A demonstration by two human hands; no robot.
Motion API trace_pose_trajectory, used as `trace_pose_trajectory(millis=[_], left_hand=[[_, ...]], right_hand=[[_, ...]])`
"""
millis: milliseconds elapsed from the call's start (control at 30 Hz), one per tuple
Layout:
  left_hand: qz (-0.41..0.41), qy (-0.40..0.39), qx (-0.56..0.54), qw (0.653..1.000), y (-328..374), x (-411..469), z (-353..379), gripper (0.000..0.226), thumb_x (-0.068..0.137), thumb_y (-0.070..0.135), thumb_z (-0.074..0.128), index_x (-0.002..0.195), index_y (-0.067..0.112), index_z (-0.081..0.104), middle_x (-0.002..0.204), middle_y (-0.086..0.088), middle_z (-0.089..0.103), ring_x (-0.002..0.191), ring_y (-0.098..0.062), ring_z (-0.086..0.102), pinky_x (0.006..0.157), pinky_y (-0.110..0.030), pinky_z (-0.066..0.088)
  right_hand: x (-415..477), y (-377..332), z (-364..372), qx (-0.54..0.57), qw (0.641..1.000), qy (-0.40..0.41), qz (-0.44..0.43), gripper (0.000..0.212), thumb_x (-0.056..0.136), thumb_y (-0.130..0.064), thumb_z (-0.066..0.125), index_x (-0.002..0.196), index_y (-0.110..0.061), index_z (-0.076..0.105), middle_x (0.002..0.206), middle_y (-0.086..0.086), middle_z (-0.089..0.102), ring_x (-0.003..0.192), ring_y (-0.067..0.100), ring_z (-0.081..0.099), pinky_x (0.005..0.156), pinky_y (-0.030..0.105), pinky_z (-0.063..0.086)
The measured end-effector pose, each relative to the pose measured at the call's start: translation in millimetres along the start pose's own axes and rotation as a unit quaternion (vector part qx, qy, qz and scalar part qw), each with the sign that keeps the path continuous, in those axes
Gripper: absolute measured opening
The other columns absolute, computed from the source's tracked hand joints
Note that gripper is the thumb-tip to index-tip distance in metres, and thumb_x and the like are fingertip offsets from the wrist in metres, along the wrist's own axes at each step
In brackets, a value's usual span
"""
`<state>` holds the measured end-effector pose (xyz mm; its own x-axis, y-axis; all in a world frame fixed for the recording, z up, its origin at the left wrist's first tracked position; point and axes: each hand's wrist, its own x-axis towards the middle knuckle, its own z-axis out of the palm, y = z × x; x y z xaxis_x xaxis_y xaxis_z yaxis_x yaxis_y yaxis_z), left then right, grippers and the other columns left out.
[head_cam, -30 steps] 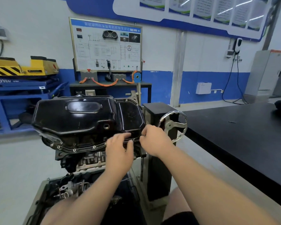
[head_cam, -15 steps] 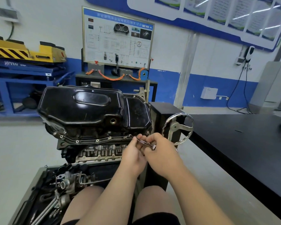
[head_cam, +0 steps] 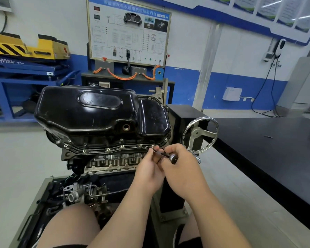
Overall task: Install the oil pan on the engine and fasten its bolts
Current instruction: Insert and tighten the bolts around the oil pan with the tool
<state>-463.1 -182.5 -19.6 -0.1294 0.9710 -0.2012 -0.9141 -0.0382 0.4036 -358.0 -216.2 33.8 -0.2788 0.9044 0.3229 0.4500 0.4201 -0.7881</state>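
Black oil pan (head_cam: 89,111) seated atop the engine (head_cam: 111,161), with bolts (head_cam: 107,150) along its near flange. Left hand (head_cam: 149,170) and right hand (head_cam: 181,169) both pinch a small ratchet tool (head_cam: 166,155) at the flange's right end, just beside the stand's handwheel (head_cam: 200,135). A parts tray (head_cam: 43,203) lies below and a black bench (head_cam: 267,149) stands at right.

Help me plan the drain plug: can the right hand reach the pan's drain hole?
Likely yes: the drain hole faces the person uncovered, close to the right hand, which grips a small tool.
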Motion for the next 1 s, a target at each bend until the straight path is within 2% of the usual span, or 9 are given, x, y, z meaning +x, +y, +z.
trace_pose_trajectory(millis=[100,333,567,767,867,933,1000], left_hand=[[0.002,-0.011,-0.007,1.000,0.5,1.0,1.7,0.029,0.100,0.032,0.044,0.091,0.014,0.064,0.095,-0.005,0.062,0.107,-0.024,0.055,0.105,-0.043,0.041],[0.003,-0.014,-0.004,1.000,6.0,2.4,0.7,0.029,0.101,0.033,0.042,0.090,0.015,0.062,0.097,-0.004,0.062,0.110,-0.024,0.054,0.109,-0.045,0.037],[0.009,-0.029,-0.003,1.000,4.6,2.6,-3.0,0.029,0.100,0.033,0.043,0.092,0.016,0.064,0.101,-0.004,0.063,0.114,-0.025,0.055,0.107,-0.046,0.039],[0.001,-0.031,-0.015,0.999,6.3,2.6,-4.7,0.028,0.101,0.033,0.042,0.093,0.016,0.063,0.105,-0.004,0.063,0.128,-0.027,0.050,0.108,-0.046,0.037],[0.000,-0.034,-0.021,0.999,7.4,2.9,-5.0,0.029,0.101,0.033,0.042,0.092,0.016,0.063,0.104,-0.005,0.064,0.126,-0.027,0.050,0.108,-0.047,0.037],[-0.006,-0.046,-0.023,0.999,6.9,2.9,-6.1,0.029,0.101,0.033,0.042,0.093,0.016,0.063,0.113,-0.007,0.062,0.126,-0.028,0.050,0.109,-0.047,0.035],[-0.009,-0.058,-0.026,0.998,6.1,2.5,-6.4,0.029,0.101,0.033,0.042,0.091,0.015,0.063,0.109,-0.006,0.063,0.121,-0.027,0.051,0.111,-0.046,0.033]], right_hand=[[-2.2,-2.5,-2.8,0.014,1.000,0.006,-0.001,0.015,0.083,-0.026,0.059,0.080,-0.040,0.054,0.079,-0.016,0.061,0.074,-0.016,0.052,0.055,0.002,0.038],[4.8,-5.6,2.2,-0.002,1.000,-0.012,0.007,0.017,0.084,-0.019,0.055,0.091,-0.034,0.059,0.082,-0.015,0.060,0.064,-0.015,0.051,0.051,0.004,0.036],[3.8,-5.5,-1.6,-0.026,1.000,-0.008,0.005,0.018,0.082,-0.019,0.055,0.086,-0.037,0.057,0.082,-0.016,0.061,0.071,-0.018,0.050,0.053,0.002,0.037],[6.6,-10.0,-1.3,-0.055,0.998,-0.014,0.010,0.018,0.084,-0.021,0.053,0.090,-0.037,0.058,0.083,-0.016,0.061,0.068,-0.011,0.054,0.048,0.006,0.036],[8.0,-11.0,-2.0,-0.068,0.997,-0.024,0.007,0.018,0.084,-0.021,0.053,0.093,-0.036,0.058,0.083,-0.016,0.061,0.067,-0.012,0.053,0.047,0.008,0.034],[8.2,-12.0,-4.0,-0.070,0.997,-0.023,0.005,0.018,0.084,-0.021,0.053,0.090,-0.037,0.058,0.081,-0.016,0.060,0.067,-0.014,0.052,0.048,0.009,0.033],[8.0,-13.0,-6.4,-0.072,0.997,-0.015,0.004,0.016,0.083,-0.022,0.053,0.088,-0.037,0.057,0.079,-0.016,0.060,0.066,-0.012,0.053,0.049,0.013,0.035]])
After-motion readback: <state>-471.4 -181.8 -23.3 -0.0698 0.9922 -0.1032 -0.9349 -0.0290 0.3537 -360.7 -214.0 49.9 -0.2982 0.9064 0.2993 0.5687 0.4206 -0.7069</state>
